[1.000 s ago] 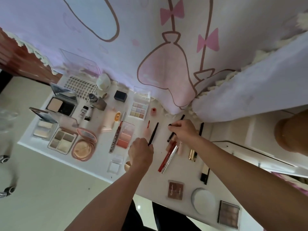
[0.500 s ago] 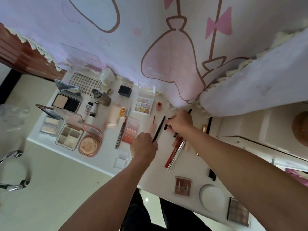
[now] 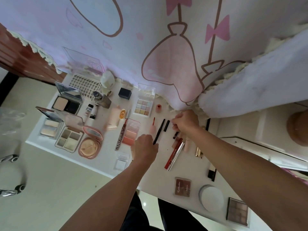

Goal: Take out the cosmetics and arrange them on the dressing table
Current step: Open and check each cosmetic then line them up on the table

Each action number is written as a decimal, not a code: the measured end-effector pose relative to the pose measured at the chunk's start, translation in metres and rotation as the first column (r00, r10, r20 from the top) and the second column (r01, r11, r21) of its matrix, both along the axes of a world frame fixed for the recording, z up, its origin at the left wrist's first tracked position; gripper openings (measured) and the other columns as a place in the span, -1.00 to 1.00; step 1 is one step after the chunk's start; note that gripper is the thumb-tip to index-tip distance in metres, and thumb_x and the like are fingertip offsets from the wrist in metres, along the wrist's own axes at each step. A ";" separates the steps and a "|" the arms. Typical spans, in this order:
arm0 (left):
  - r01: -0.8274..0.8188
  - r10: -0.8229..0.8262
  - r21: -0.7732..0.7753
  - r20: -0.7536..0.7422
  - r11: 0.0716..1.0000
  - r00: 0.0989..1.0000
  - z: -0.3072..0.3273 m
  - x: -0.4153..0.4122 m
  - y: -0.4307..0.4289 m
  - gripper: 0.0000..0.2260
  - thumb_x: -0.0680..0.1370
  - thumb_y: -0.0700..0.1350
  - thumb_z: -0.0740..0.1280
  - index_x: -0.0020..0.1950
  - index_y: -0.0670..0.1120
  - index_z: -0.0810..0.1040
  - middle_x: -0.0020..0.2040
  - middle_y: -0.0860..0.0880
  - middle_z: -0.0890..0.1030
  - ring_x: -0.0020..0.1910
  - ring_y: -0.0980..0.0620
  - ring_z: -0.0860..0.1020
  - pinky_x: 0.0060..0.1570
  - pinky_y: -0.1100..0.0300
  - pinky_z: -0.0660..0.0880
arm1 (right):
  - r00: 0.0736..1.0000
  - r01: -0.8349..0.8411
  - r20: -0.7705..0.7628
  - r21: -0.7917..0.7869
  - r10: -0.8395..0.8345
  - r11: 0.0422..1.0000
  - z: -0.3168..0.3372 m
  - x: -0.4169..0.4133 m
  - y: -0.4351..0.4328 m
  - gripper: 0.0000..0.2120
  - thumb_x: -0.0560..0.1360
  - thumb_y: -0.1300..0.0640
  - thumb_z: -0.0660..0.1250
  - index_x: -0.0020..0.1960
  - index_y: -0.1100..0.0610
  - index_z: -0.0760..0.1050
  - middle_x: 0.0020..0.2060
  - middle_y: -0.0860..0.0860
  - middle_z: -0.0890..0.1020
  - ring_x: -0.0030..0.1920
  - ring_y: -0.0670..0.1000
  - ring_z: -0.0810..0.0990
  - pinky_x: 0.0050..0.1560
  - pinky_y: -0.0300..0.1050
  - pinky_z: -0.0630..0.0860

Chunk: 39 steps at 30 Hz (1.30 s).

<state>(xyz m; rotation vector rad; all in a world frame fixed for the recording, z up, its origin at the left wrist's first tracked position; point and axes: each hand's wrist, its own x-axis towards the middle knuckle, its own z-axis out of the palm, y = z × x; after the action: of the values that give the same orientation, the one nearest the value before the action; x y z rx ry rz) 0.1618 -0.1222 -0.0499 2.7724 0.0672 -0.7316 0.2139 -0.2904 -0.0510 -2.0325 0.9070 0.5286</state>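
From my remote seat I saw cosmetics spread across the white dressing table (image 3: 150, 174). An open powder compact (image 3: 67, 101), a lash tray (image 3: 85, 84), a four-pan palette (image 3: 69, 139) and a round pink compact (image 3: 90, 145) lay at the left. A peach tube (image 3: 113, 120), a mascara tube (image 3: 121, 136), a blush palette (image 3: 130, 135) and a pastel nine-pan palette (image 3: 144, 106) sat nearer the middle. A brown eyeshadow palette (image 3: 182, 187), a round white lid (image 3: 211, 197) and a second eyeshadow palette (image 3: 237, 211) lay well apart at the near right edge. The person's right forearm (image 3: 241, 164) blocked part of my view, crossing over a long black stick (image 3: 212, 174) and hiding part of a gold lipstick (image 3: 198, 150).

The left hand (image 3: 144, 148) was curled, gripping the lower end of a black liner pencil (image 3: 159, 131). The pencil lay slanted between a pink lip gloss (image 3: 152, 125) and a short black cap (image 3: 166, 125). The right hand (image 3: 185, 123) sat just beyond that cap with its fingers bunched together; I could not tell whether they pinched anything. A red lip tube (image 3: 172, 155) and a silver tube (image 3: 177, 155) lay side by side between the two wrists.

A lilac cloth (image 3: 166, 47) printed with pink bows hung over the table's far edge, a beige floor (image 3: 50, 189) showed at the left, and a white cabinet (image 3: 250, 130) stood at the right
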 end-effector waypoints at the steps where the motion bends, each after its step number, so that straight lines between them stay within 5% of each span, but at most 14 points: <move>1: 0.001 -0.001 -0.008 0.007 1.000 1.000 0.001 -0.001 0.000 -0.84 0.52 0.01 0.35 -0.05 -0.06 0.61 -0.08 0.02 0.61 -0.14 0.00 0.58 -0.20 0.15 0.48 | 1.000 -0.007 0.014 -0.035 0.007 0.999 0.003 -0.002 -0.008 -0.91 0.44 0.23 0.43 -0.17 0.26 0.60 -0.35 0.09 0.69 -0.39 -0.01 0.69 -0.18 -0.06 0.67; 10: 0.025 -0.018 -0.073 0.087 0.997 0.996 0.019 0.000 -0.003 -0.79 0.54 0.04 0.35 0.07 -0.04 0.63 0.02 0.04 0.63 -0.07 0.03 0.59 -0.12 0.18 0.49 | 0.972 -0.225 -0.129 -0.268 0.197 0.937 0.008 -0.013 -0.044 -0.66 0.47 -0.12 0.38 -0.09 0.19 0.55 -0.17 0.03 0.64 -0.20 0.05 0.61 -0.22 -0.13 0.54; 16: -0.036 0.045 -0.090 0.098 0.995 0.994 0.021 -0.007 0.008 -0.78 0.54 0.06 0.35 0.11 0.00 0.61 0.07 0.08 0.62 0.01 0.05 0.58 -0.11 0.20 0.36 | 0.985 -0.157 -0.118 -0.302 0.127 0.940 0.006 -0.002 -0.040 -0.69 0.47 -0.08 0.38 -0.05 0.16 0.46 -0.21 0.04 0.56 -0.30 0.01 0.50 -0.38 -0.22 0.37; 20: -0.057 0.066 -0.096 0.092 0.994 0.994 0.023 -0.015 0.015 -0.79 0.53 0.06 0.35 0.08 0.00 0.61 0.06 0.09 0.62 0.00 0.04 0.59 -0.07 0.18 0.41 | 0.992 -0.087 -0.104 -0.208 0.067 0.974 0.001 0.003 -0.038 -0.76 0.48 0.03 0.35 -0.20 0.18 0.43 -0.27 0.05 0.53 -0.37 -0.03 0.44 -0.41 -0.23 0.32; 26: -0.077 0.094 -0.153 0.105 0.985 0.990 0.038 -0.016 0.019 -0.81 0.53 0.05 0.36 0.07 0.01 0.64 -0.01 0.06 0.66 -0.05 0.05 0.61 -0.01 0.09 0.55 | 0.994 0.106 0.012 0.001 -0.106 0.994 0.023 -0.006 -0.028 -0.73 0.43 0.04 0.41 0.01 0.20 0.51 -0.17 0.08 0.60 -0.24 0.06 0.55 -0.42 -0.25 0.33; 31: -0.097 0.145 -0.408 0.086 0.908 0.986 0.065 -0.011 0.017 -0.85 0.53 -0.08 0.36 0.01 -0.09 0.67 -0.06 0.00 0.70 -0.15 0.14 0.62 -0.13 0.33 0.49 | 0.947 0.302 0.010 0.315 -0.321 0.900 0.065 -0.035 -0.022 -0.86 0.43 0.20 0.40 -0.26 0.22 0.52 -0.47 0.07 0.60 -0.51 -0.02 0.40 -0.61 -0.34 0.21; 35: -0.028 0.057 -0.589 0.031 0.808 0.998 0.092 -0.001 0.019 -0.83 0.54 -0.04 0.38 0.04 -0.08 0.67 -0.11 0.08 0.68 -0.17 0.21 0.60 -0.16 0.43 0.49 | 0.936 0.298 0.038 0.443 -0.349 0.846 0.102 -0.059 -0.017 -0.93 0.46 0.23 0.36 -0.18 0.23 0.55 -0.38 0.11 0.67 -0.49 -0.04 0.45 -0.58 -0.31 0.19; 39: 0.025 -0.099 -0.696 -0.068 0.718 0.993 0.119 0.005 0.024 -0.84 0.54 -0.12 0.39 0.09 -0.11 0.65 -0.16 -0.03 0.68 -0.22 0.02 0.64 -0.31 0.33 0.54 | 0.932 0.275 0.053 0.542 -0.359 0.794 0.132 -0.077 -0.001 -0.94 0.49 0.25 0.35 -0.09 0.26 0.56 -0.30 0.15 0.69 -0.47 -0.04 0.48 -0.52 -0.25 0.24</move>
<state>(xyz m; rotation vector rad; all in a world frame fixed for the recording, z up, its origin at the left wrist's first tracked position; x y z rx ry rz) 0.1664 -0.0986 0.0689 2.0133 -0.2403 -0.7214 0.1371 -0.2918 0.0815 -1.3622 0.8706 0.3722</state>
